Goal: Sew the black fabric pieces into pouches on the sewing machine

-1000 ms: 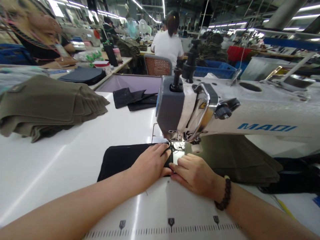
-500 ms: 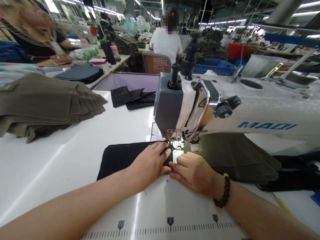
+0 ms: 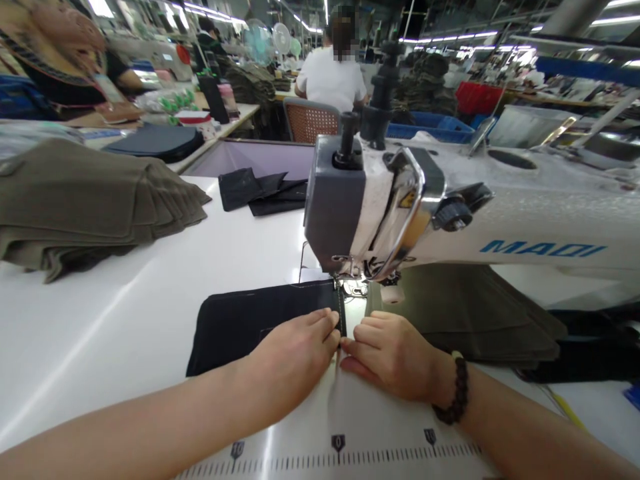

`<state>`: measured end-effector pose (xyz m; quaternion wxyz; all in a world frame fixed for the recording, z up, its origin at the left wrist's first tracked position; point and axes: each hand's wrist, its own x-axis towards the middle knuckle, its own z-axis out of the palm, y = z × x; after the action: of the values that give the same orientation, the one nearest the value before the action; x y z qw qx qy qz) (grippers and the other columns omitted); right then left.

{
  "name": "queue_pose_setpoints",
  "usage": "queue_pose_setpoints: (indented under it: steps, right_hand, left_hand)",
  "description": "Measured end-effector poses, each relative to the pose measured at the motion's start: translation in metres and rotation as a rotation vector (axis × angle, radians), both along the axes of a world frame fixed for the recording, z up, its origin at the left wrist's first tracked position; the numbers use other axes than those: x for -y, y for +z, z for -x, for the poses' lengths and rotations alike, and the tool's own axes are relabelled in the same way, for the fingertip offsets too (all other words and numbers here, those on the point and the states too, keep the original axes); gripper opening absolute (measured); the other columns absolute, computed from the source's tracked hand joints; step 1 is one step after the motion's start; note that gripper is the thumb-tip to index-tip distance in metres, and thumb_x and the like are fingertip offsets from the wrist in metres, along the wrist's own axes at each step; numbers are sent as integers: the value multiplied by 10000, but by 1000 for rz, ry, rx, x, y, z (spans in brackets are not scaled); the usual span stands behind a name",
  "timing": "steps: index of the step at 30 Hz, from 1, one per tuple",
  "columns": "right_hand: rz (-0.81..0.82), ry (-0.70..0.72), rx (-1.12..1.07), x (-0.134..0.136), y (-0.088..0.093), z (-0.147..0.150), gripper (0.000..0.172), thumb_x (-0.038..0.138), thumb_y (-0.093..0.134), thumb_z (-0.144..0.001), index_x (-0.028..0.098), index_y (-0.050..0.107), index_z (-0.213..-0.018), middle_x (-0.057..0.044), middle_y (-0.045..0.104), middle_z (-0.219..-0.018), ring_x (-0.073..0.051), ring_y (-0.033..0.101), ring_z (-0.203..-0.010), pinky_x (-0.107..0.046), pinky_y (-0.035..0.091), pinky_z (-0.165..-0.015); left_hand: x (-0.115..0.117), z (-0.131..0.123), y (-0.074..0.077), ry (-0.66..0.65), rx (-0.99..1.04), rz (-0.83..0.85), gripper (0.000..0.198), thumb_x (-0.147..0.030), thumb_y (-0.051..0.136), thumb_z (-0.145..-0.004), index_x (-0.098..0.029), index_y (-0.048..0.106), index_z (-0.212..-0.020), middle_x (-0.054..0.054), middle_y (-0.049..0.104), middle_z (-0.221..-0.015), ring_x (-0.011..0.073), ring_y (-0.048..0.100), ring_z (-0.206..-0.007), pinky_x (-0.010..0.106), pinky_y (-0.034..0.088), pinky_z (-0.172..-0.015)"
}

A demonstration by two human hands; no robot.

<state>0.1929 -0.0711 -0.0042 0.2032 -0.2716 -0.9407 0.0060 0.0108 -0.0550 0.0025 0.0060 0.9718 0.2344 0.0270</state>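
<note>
A dark navy fabric panel (image 3: pixel 240 317) lies flat on the white table. Its right edge, lined with light stitching, runs under the presser foot of the sewing machine (image 3: pixel 335 200). My left hand (image 3: pixel 300 353) rests over the panel's near right part, its fingers pressed together on the cloth by the stitched edge. My right hand (image 3: pixel 393 353) has curled fingers, and its fingertips pinch at the panel's near right corner, where the grip is partly hidden. On that wrist is a dark beaded bracelet (image 3: pixel 454 389). Both hands sit just in front of the needle area.
Olive fabric pieces (image 3: pixel 90 200) are stacked at left, and more olive pieces (image 3: pixel 465 313) lie under the machine arm. Small dark fabric pieces (image 3: pixel 260 190) lie behind the panel. A ruler scale (image 3: pixel 339 459) marks the front edge. Beyond sits a person in white (image 3: pixel 331 80).
My left hand has slid back from the needle toward me, uncovering more of the stitched edge. The panel's left end has shifted slightly nearer. My right hand stays by the near corner.
</note>
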Motion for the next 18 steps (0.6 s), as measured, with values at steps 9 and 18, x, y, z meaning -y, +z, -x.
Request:
queue_pose_setpoints:
  steps: [9, 18]
  right_hand:
    - [19, -79, 38, -4, 1, -1, 355, 300, 352, -928, 123, 615, -767, -18, 521, -640, -154, 432, -599, -302, 282, -584]
    - [11, -144, 36, -6, 3, 2, 366, 310, 336, -933, 136, 624, -790, -19, 530, -644, -155, 446, -613, -306, 282, -616]
  left_hand:
    - [-9, 4, -1, -17, -41, -11, 185, -72, 415, -835, -106, 577, -916, 93, 588, -1012, 215, 511, -1028, 324, 420, -903]
    - [-10, 2, 16, -20, -175, 50, 236, -74, 430, -823, -75, 588, -999, 99, 608, -1028, 211, 519, -1049, 307, 385, -961]
